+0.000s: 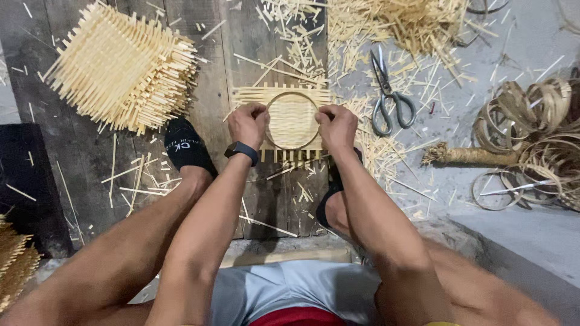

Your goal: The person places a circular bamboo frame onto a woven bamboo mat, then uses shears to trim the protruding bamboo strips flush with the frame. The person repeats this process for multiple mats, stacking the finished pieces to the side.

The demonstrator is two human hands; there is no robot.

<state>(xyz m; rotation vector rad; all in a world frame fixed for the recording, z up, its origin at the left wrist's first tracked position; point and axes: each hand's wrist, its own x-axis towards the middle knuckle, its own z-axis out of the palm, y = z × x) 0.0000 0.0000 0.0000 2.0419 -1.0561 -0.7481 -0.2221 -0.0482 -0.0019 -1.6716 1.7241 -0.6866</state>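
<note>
Our left hand (pixel 248 124) and right hand (pixel 337 125) curled tight on the bamboo ring (pixel 292 119), pressing it onto the woven mat (pixel 284 96) between our fingers (pixel 260 111), scissors (pixel 389 96) nearby

From my feed I see no packages, signs or screens. The one label-like mark is a small patch of white printed lettering (pixel 180 145) on the top of the black fabric sock (pixel 187 151), which rests on the dark wooden floor planks (pixel 223 72).

Single head-worn view, looking steeply down, close over lap and floor
</note>
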